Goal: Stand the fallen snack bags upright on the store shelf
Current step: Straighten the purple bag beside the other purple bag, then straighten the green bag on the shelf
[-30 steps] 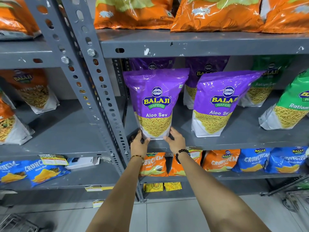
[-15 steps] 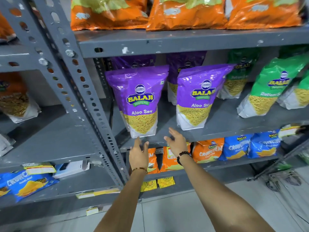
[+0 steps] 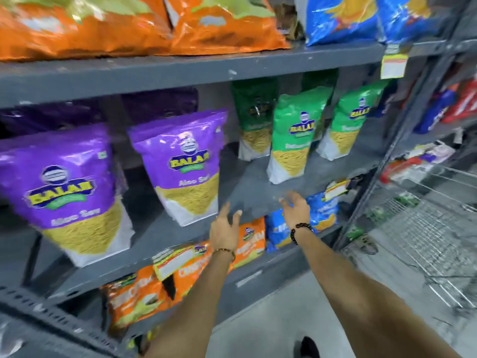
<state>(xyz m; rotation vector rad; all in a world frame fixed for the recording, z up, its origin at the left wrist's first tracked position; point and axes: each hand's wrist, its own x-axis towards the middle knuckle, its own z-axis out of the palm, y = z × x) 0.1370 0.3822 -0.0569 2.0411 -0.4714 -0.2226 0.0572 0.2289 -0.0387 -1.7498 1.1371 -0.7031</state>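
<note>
Now both hands (image 3: pixel 223 229) (image 3: pixel 296 210) empty; green bag (image 3: pixel 290 140) beyond right grip

You're facing grey metal shelving (image 3: pixel 180 71) with scuffed, chipped paint along its front edges. A perforated upright (image 3: pixel 371 192) closes its right end. Past that corner stands a wire shopping cart (image 3: pixel 433 228) on a pale tiled floor (image 3: pixel 296 316). Flat, even light, all blurred
</note>
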